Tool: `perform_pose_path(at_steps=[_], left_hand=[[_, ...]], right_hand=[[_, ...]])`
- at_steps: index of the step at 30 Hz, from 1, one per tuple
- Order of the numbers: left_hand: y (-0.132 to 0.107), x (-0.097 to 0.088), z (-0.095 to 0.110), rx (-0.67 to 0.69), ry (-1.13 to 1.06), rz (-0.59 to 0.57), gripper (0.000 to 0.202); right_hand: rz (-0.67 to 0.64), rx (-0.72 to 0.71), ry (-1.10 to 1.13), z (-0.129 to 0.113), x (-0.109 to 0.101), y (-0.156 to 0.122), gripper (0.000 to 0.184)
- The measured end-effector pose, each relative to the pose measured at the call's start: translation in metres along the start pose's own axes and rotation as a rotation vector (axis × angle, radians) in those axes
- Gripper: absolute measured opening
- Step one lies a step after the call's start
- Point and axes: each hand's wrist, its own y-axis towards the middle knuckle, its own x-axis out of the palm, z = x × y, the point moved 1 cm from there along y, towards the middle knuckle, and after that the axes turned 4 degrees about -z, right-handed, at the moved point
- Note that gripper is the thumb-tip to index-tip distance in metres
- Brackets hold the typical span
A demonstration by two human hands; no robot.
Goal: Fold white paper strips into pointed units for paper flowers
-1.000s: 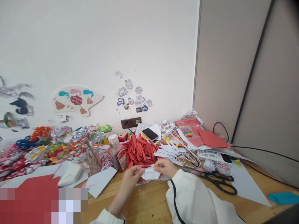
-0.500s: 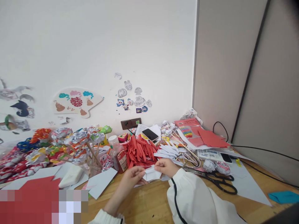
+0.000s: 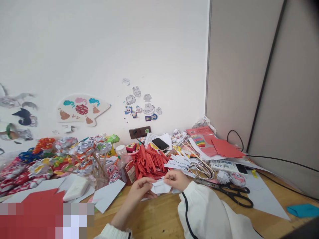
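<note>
Folded white paper (image 3: 161, 187): a small piece stretched between the two hands, seemingly just clear of the wooden table (image 3: 149, 220), though the fingers hide part of its underside.
Left hand (image 3: 142, 189): thumb and fingers pinched together on the paper's left end.
Right hand (image 3: 177, 180): thumb and forefinger pinched on its upper right edge.
Red strips (image 3: 151, 162): a thick heap directly beyond the grip.
White strips (image 3: 179, 161): fanned out beyond the right hand, beside the red heap.
Phone (image 3: 160, 144): farther beyond the grip, behind the red heap, dark screen facing up.
Bottle (image 3: 121, 158): beyond the left hand, upright, white-capped.
Scissors (image 3: 236, 195): right of the grip, past the right sleeve (image 3: 206, 209), black handles pointing away from the hands.
Crumpled paper flowers (image 3: 86, 146): well left of the grip, massed along the wall.
Blue paper (image 3: 302, 210): far right of the grip, flat on the table.
</note>
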Motion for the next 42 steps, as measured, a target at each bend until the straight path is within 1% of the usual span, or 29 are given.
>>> perform_pose_path(at_steps=[3, 5, 10, 12, 14, 19, 22, 27, 31, 36, 39, 42], left_hand=[[0.000, 0.002, 0.001, 0.008, 0.057, 0.046, 0.023], [0.001, 0.003, 0.000, 0.021, 0.080, 0.049, 0.021], [0.007, 0.002, -0.010, 0.140, 0.201, 0.065, 0.026], [0.010, 0.001, -0.014, 0.160, 0.244, 0.062, 0.026], [0.011, 0.002, -0.016, 0.173, 0.266, 0.061, 0.026], [0.010, 0.005, -0.016, 0.186, 0.269, 0.086, 0.025], [0.010, 0.006, -0.020, 0.188, 0.306, 0.084, 0.024], [0.012, 0.004, -0.025, 0.175, 0.337, 0.088, 0.025], [0.011, 0.005, -0.022, 0.151, 0.338, 0.062, 0.026], [0.009, 0.005, -0.019, 0.168, 0.343, 0.061, 0.025], [0.009, 0.006, -0.020, 0.204, 0.433, 0.058, 0.023], [0.008, 0.007, -0.020, 0.240, 0.567, 0.061, 0.021]], right_hand=[[0.018, 0.009, -0.021, -0.001, 0.001, -0.001, 0.023], [0.024, 0.006, -0.049, 0.000, 0.002, -0.001, 0.022], [0.064, -0.035, -0.235, -0.001, 0.001, -0.001, 0.014], [0.075, -0.059, -0.318, 0.000, 0.001, -0.002, 0.011], [0.073, -0.081, -0.373, 0.001, 0.001, -0.002, 0.010], [0.029, -0.135, -0.420, 0.006, 0.003, -0.002, 0.015], [-0.020, -0.138, -0.417, 0.009, 0.004, 0.000, 0.016], [-0.026, -0.074, -0.336, 0.013, 0.004, 0.003, 0.014], [-0.041, -0.039, -0.244, 0.013, 0.003, 0.004, 0.014], [-0.086, -0.022, -0.205, 0.008, -0.002, 0.003, 0.016], [-0.088, -0.005, -0.234, 0.008, 0.000, 0.002, 0.015], [-0.075, -0.021, -0.250, 0.012, 0.003, 0.002, 0.014]])
